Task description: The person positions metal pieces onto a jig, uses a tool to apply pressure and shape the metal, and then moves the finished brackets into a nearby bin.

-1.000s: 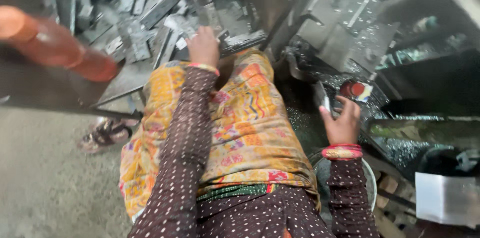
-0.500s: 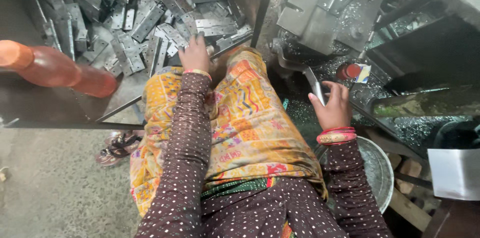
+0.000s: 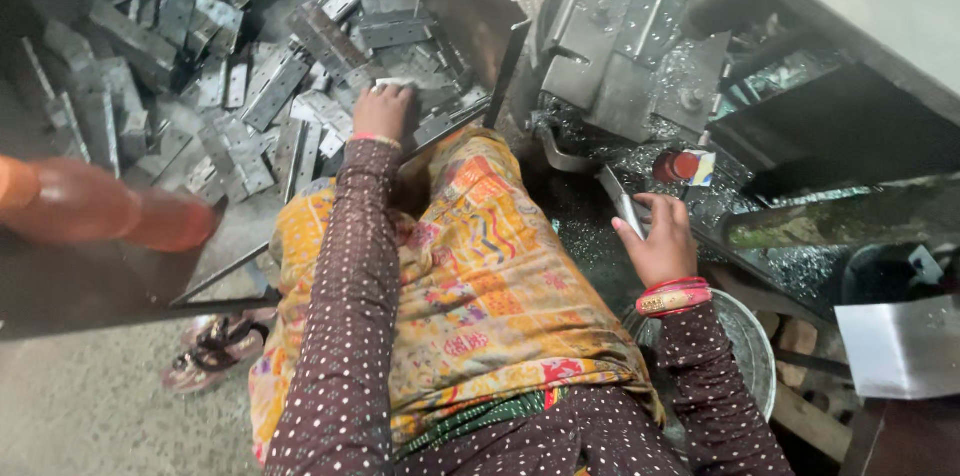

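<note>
My left hand [image 3: 383, 110] reaches forward into a heap of flat grey metal plates [image 3: 250, 86] with holes in them; its fingers curl down on a plate [image 3: 392, 85] at the near edge of the heap. My right hand [image 3: 657, 236] is lower right, holding a narrow grey metal piece [image 3: 624, 201] upright between thumb and fingers. Just beyond that hand stands a grey metal press block [image 3: 625, 46] amid shiny metal shavings. My lap is covered by a yellow and orange patterned cloth [image 3: 480, 286].
An orange handle [image 3: 100, 206] juts in from the left. A small red-topped container [image 3: 682, 166] sits right of the press. A round metal bowl [image 3: 755, 356] lies under my right wrist. A sandal [image 3: 210, 351] rests on the floor. A dark machine frame [image 3: 850, 126] fills the right.
My left hand has reached further into the plate heap. My right hand has stayed by the press with the metal piece. The view has shifted a little towards the heap.
</note>
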